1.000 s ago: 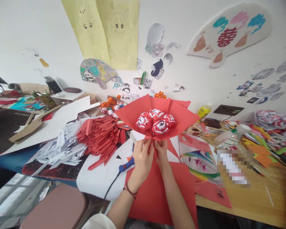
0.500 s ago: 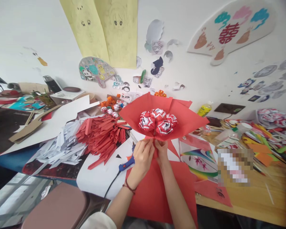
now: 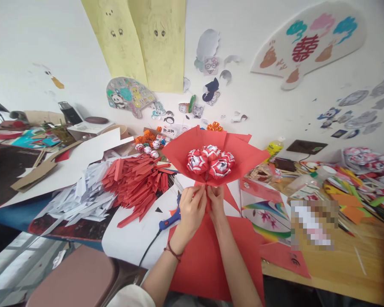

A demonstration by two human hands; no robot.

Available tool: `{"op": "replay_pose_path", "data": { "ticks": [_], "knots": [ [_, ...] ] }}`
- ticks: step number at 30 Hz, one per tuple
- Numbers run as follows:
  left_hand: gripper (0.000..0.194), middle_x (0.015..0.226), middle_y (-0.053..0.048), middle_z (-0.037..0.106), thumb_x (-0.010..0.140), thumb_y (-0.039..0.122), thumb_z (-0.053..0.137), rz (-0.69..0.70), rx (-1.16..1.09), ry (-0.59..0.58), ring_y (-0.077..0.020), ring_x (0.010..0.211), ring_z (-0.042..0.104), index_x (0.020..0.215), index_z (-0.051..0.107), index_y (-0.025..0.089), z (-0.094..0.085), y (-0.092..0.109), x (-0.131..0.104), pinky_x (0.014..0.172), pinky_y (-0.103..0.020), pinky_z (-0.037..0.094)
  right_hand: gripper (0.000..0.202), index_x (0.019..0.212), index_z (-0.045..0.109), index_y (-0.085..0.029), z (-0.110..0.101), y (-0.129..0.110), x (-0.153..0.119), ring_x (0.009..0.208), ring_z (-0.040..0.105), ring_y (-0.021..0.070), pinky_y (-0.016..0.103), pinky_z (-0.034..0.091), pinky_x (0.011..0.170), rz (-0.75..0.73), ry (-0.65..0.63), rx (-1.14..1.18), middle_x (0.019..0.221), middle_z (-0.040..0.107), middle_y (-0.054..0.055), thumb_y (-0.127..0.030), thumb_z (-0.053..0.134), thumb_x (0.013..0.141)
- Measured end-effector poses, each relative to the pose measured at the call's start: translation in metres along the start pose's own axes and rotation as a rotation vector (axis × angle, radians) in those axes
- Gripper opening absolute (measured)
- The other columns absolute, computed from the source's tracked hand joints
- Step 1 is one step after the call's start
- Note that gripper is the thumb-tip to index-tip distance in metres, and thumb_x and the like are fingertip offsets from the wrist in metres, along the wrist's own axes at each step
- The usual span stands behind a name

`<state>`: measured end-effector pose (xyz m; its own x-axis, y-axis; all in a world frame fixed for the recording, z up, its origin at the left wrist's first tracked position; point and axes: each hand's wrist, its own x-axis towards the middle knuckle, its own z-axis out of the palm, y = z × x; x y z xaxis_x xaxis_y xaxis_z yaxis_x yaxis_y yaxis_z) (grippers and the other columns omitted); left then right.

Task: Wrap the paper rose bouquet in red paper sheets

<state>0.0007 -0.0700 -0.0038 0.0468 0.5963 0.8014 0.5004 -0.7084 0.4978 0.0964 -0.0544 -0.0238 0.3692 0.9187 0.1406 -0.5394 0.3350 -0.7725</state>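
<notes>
Both hands grip the gathered base of a paper flower bouquet in the middle of the view. Its red paper wrapper [image 3: 243,166] flares out like a wide cone. Inside sit several red-and-white folded paper flowers [image 3: 221,168]. My left hand [image 3: 192,207] pinches the wrapper's neck from the left, fingers pressed together. My right hand [image 3: 215,204] closes on the same neck from the right. The stems are hidden by paper and fingers. Below my forearms lies a large red paper sheet [image 3: 208,256]. A blue glue gun [image 3: 170,219] rests just left of my left hand.
Piles of red paper strips [image 3: 137,183] and white paper strips [image 3: 83,196] lie to the left. A brown stool [image 3: 73,277] stands in front at lower left. On the right are a printed fan-patterned packet [image 3: 269,213], a yellow bottle [image 3: 274,148] and scattered craft pieces.
The wrapper's right side has drawn inward and the cone looks narrower. Both hands keep hold of the neck at nearly the same place.
</notes>
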Motion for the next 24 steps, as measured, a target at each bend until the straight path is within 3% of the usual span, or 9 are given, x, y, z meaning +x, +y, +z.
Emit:
{"op": "replay_pose_path", "data": {
  "ticks": [5,9,13,17,24],
  "knots": [
    [0.02,0.098,-0.005,0.071,0.091,0.016,0.056,-0.073,0.011,-0.056,-0.0194,0.092,0.058,0.103,0.07,0.024,-0.007,-0.003,0.01,0.083,-0.038,0.042,0.055,0.119,0.052,-0.03,-0.002,-0.001,-0.001,0.094,0.069,0.0163,0.03,0.057,0.082,0.004,0.008,-0.005,0.105,0.072,0.001,-0.035,0.079,0.072],
    [0.006,0.084,-0.001,0.071,0.086,0.025,0.066,-0.269,-0.088,-0.04,-0.0187,0.085,0.057,0.086,0.071,0.024,-0.011,-0.007,0.02,0.082,-0.036,0.043,0.053,0.117,0.054,-0.029,-0.003,0.002,-0.001,0.099,0.068,0.0161,0.029,0.056,0.086,0.0,0.012,0.004,0.111,0.07,0.001,-0.033,0.08,0.07],
    [0.007,0.081,-0.001,0.068,0.078,0.027,0.074,-0.426,-0.211,-0.006,-0.0177,0.082,0.057,0.081,0.069,0.022,-0.009,-0.008,0.024,0.078,-0.033,0.045,0.05,0.114,0.056,-0.027,-0.004,0.004,-0.001,0.102,0.067,0.0171,0.03,0.055,0.087,0.003,0.008,0.043,0.113,0.069,0.003,-0.03,0.08,0.07],
    [0.008,0.082,-0.001,0.069,0.079,0.028,0.073,-0.395,-0.253,-0.028,-0.0184,0.084,0.057,0.082,0.069,0.022,-0.007,-0.007,0.024,0.078,-0.032,0.045,0.046,0.111,0.057,-0.027,-0.006,0.003,-0.002,0.104,0.067,0.018,0.031,0.055,0.089,-0.006,0.01,0.021,0.112,0.069,0.002,-0.031,0.079,0.071],
    [0.008,0.087,-0.002,0.072,0.081,0.028,0.071,-0.221,-0.016,0.016,-0.0192,0.084,0.057,0.089,0.071,0.024,-0.006,0.002,0.016,0.081,-0.038,0.041,0.053,0.123,0.053,-0.03,-0.001,-0.003,-0.002,0.1,0.067,0.0163,0.029,0.055,0.086,-0.039,-0.019,0.009,0.109,0.07,0.002,-0.029,0.076,0.075]
  ]
}}
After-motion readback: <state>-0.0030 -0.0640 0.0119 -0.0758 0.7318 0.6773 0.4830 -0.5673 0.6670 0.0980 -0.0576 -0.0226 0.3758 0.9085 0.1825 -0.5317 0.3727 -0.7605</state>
